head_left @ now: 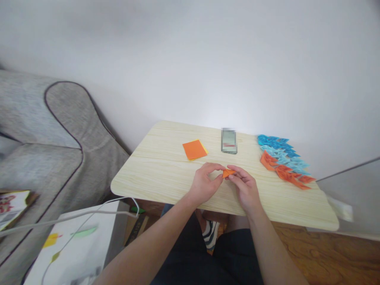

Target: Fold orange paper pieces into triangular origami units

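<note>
A small folded piece of orange paper [228, 173] is held just above the table's front half, between both hands. My left hand [207, 181] pinches its left end with thumb and index finger. On the other side, my right hand [244, 187] grips the right end between thumb and fingers. Farther back to the left lies a stack of square paper [194, 150], orange on top with a yellow edge showing. Rows of folded paper pieces rest at the right: dark blue [274, 142], light blue [285, 158] and orange [289, 175].
A phone-like device [229, 141], blurred out, lies on the pale wooden table [148, 166] near the wall. At the left stand a grey sofa [86, 130] and a white cabinet [86, 237], with a white cable [97, 212] running across it.
</note>
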Motion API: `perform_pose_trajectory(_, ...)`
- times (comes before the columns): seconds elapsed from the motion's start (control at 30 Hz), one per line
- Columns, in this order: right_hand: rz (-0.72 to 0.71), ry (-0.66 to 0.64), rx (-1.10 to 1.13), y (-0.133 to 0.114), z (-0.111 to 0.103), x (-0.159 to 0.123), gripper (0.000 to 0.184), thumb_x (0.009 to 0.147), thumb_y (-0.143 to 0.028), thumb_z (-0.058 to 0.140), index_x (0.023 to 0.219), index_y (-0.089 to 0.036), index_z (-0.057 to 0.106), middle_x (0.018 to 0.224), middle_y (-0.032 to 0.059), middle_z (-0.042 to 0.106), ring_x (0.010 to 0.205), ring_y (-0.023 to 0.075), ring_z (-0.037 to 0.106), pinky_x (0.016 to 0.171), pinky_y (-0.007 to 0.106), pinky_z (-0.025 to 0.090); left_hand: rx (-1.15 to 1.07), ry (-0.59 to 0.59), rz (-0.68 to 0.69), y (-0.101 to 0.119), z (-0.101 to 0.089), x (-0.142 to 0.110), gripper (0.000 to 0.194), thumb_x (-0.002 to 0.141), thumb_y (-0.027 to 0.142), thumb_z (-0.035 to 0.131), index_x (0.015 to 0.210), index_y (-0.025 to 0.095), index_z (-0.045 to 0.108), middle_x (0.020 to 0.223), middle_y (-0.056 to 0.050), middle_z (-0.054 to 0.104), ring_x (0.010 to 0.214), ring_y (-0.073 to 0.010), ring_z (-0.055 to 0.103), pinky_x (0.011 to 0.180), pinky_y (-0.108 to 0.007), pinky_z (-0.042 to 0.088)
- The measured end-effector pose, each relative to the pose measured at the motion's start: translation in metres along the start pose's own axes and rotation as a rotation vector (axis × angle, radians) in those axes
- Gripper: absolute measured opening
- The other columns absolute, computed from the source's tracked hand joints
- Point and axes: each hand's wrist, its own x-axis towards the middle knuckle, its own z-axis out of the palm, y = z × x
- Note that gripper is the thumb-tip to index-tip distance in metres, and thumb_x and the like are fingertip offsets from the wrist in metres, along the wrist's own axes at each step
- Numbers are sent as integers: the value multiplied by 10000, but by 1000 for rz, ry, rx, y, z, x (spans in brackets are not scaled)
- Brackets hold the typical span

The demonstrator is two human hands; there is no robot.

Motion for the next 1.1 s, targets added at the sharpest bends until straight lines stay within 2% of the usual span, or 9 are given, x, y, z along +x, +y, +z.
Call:
perform_pose_trajectory(0.2, -5, 18, 1, 0, -1, 0, 265, 809, -239, 739, 1064, -274, 803, 917, 20, 788, 836, 212, 692, 865, 385, 535, -20, -34, 25, 5, -2, 0, 239, 856, 126, 690, 1058, 232, 761, 1107, -56, 768, 1092, -220, 694, 1029, -408, 548)
perform_pose_trajectory(0.37, -13, 26, -25, 1, -1, 0, 254, 826, -220, 702, 1056, -269, 800, 892, 15, 786, 823, 203, 686, 868, 377, 522, -39, -51, 34, 6, -3, -1, 289, 848, 85, 663, 1078, 231, 759, 1130, -54, 756, 1119, -216, 680, 1046, -401, 534)
perform_pose_trajectory(0.6, -44, 61, -120, -7, 6, -2, 185, 851, -269, 724, 1025, -257, 785, 1017, 30, 791, 979, 228, 701, 946, 397, 515, -56, -62, 22, 10, -6, -2, 240, 898, 167, 687, 1121, 230, 751, 1122, -57, 748, 1100, -212, 663, 1030, -386, 523)
perform_pose_trajectory(0.77, -83, 83, -193, -8, 10, -1, 152, 871, -308, 728, 1003, -250, 777, 978, 39, 768, 934, 222, 693, 890, 392, 529, -56, -59, -1, 9, -6, -2, 242, 931, 261, 693, 1168, 234, 731, 1149, -73, 740, 1093, -219, 664, 988, -381, 531)
perform_pose_trajectory(0.93, -154, 114, -276, -6, 9, -2, 120, 871, -335, 758, 951, -265, 812, 965, 46, 717, 929, 219, 659, 832, 368, 511, -38, -49, -35, 4, -4, -2, 327, 891, 287, 748, 1211, 237, 706, 1176, -76, 744, 1099, -222, 668, 971, -376, 530)
perform_pose_trajectory(1.1, -174, 115, -307, -8, 9, -4, 143, 894, -380, 752, 943, -258, 808, 917, 47, 714, 871, 220, 661, 784, 369, 514, 8, -26, -80, 2, -3, 0, 218, 883, 304, 747, 1085, 224, 739, 1037, -50, 760, 1001, -215, 675, 952, -382, 522)
